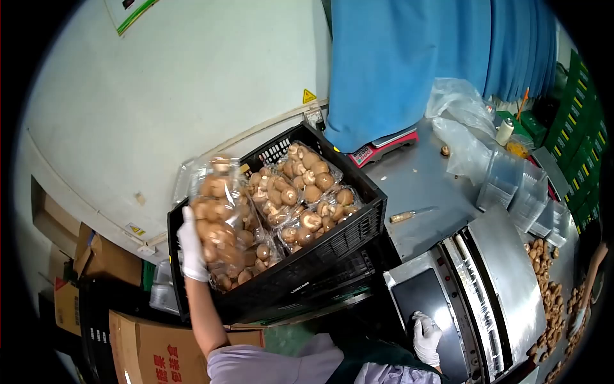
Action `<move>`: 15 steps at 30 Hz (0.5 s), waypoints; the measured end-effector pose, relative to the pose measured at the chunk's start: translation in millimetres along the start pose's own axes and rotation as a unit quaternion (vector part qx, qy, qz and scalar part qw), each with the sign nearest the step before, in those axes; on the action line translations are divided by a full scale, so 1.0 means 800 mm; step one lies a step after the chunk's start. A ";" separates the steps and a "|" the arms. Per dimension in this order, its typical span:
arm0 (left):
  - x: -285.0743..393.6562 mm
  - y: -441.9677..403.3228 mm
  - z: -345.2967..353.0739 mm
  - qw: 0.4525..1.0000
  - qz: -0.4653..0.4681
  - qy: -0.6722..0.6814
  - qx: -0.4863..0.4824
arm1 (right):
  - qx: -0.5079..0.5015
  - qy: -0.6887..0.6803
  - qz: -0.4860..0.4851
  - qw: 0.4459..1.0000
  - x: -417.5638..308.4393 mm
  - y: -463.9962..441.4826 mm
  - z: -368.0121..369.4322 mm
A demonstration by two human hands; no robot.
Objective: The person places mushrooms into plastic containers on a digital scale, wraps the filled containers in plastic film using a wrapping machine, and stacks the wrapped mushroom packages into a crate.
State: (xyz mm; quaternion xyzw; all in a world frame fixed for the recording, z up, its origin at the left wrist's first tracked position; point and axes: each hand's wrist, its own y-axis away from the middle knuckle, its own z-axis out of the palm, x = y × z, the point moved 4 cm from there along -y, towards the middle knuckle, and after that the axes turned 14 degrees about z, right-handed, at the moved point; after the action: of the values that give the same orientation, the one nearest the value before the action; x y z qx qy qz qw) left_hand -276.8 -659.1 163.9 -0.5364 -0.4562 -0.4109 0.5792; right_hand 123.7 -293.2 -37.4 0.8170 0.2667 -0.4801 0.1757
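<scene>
My left hand (192, 246), in a white glove, grips the near side of a clear-wrapped pack of mushrooms (219, 217) over the left end of a black plastic crate (336, 246). The pack is tilted and slightly blurred; the fingers behind it are hidden. Several other wrapped mushroom packs (311, 221) lie inside the crate, brown caps and pale stems showing through the film. My right hand (426, 337), also gloved in white, rests with loosely bent fingers on the dark plate (425, 297) of a metal wrapping machine (502, 275), holding nothing that I can see.
A red scale (384, 148) stands behind the crate by a blue curtain (390, 70). On the metal table lie a knife (409, 215), stacked clear trays (502, 179) and loose mushrooms (547, 288). A cardboard box (153, 349) sits below left. Another person's arm (595, 272) reaches in at right.
</scene>
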 end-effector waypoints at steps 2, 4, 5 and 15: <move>-0.047 -0.057 -0.083 0.998 -0.033 0.037 0.047 | -0.005 0.003 -0.005 1.000 -0.002 -0.002 -0.002; -0.108 -0.097 -0.161 0.993 -0.057 0.076 0.070 | -0.019 -0.001 0.017 1.000 0.007 -0.004 -0.001; -0.141 -0.110 -0.195 0.993 -0.058 0.075 0.073 | -0.030 -0.002 0.036 0.999 0.010 -0.006 -0.001; -0.109 -0.085 -0.126 0.792 0.033 -0.610 -0.015 | -0.021 -0.003 0.056 0.998 0.009 -0.010 0.000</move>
State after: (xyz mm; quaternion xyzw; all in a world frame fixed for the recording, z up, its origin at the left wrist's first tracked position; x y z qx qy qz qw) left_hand -355.3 -766.6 95.5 -0.6989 -0.6905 0.0145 0.1859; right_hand 121.8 -284.8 -43.8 0.8255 0.2302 -0.4660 0.2200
